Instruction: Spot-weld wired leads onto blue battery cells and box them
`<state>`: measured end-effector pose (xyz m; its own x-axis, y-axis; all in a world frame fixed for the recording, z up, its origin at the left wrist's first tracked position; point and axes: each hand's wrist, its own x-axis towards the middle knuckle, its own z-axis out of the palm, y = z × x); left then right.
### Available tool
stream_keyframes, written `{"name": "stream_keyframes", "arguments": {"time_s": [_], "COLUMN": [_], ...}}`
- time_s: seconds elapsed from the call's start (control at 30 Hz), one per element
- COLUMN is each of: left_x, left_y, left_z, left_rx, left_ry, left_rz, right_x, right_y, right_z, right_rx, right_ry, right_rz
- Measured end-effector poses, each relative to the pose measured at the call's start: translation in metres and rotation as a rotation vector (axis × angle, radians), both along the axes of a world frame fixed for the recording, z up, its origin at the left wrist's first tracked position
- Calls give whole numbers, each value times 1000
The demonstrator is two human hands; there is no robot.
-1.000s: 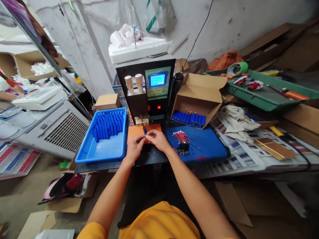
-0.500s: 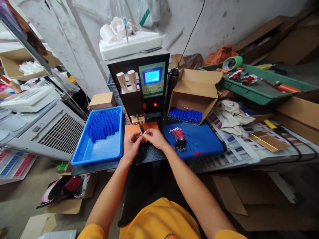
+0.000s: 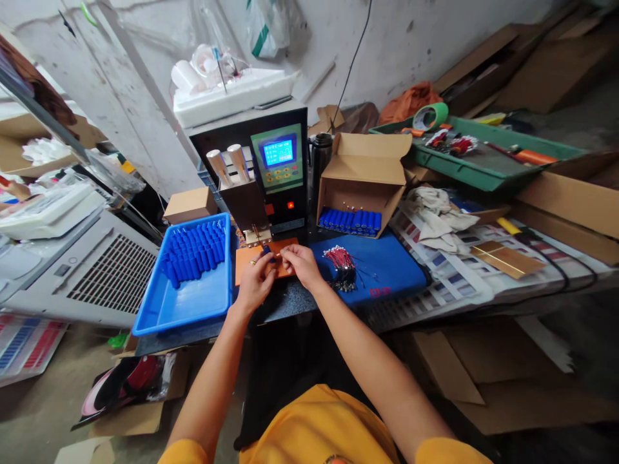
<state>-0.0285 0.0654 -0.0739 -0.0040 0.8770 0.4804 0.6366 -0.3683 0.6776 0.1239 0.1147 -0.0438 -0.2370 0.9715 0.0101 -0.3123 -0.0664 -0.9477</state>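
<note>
Your left hand and right hand meet over the orange pad below the welder, fingers pinched together on a small blue cell. The blue tray lies just left, the red wires just right

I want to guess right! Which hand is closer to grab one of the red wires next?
Probably the right hand: it sits just beside the red wires on the blue mat. The left hand is farther, nearer the blue tray.
</note>
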Motion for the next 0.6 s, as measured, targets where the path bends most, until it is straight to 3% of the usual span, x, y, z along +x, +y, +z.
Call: {"name": "stream_keyframes", "arguments": {"time_s": [0.23, 0.4, 0.6], "left_x": [0, 4, 0], "left_y": [6, 5, 10], "left_z": [-3, 7, 16], "left_rx": [-58, -105, -89], "left_ry": [-86, -246, -191], "left_rz": [4, 96, 120], "right_x": [-1, -1, -2], "right_y": [1, 2, 1], "right_z": [-2, -2, -2], "right_rx": [-20, -27, -37], "right_ry": [42, 44, 22], "right_rz": [-5, -18, -22]}}
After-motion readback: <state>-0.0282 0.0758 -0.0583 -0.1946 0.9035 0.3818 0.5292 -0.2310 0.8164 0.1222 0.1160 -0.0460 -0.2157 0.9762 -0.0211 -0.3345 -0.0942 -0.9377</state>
